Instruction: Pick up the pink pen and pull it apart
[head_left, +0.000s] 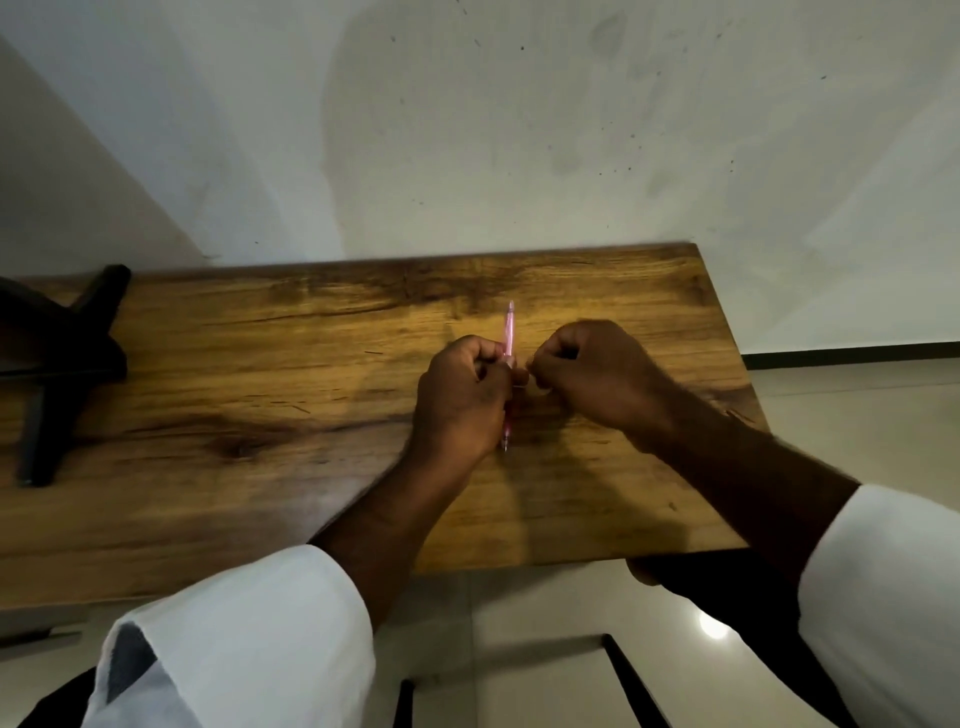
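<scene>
Surface: a wooden table (311, 364) with dark grain and a knot, lit warmly just around the hands; its near edge runs below the forearms.
Room: a pale, smudged wall (519, 130) rises beyond the far edge of the table; glossy light floor tiles (519, 623) show below the near edge, with a bright reflection under the right forearm.
Far left of the hands: a black stand (52, 364) with splayed legs rests on the table, well apart from both hands.
Sleeves: white sleeves (234, 639) cover both forearms up to the wrists.
Hidden: the middle of the pink pen (508, 332) is covered by the left hand; only its far end and its near tip show. The fingertips of both hands are turned away, in shadow.
Left hand (462, 400): fingers curled round the pen, which runs from beyond the knuckles back toward the wrist, just above the table.
Right hand (597, 374): fingers curled in, thumb and forefinger tips close beside the left hand at the pen; whether they pinch the pen or some small part cannot be told.
</scene>
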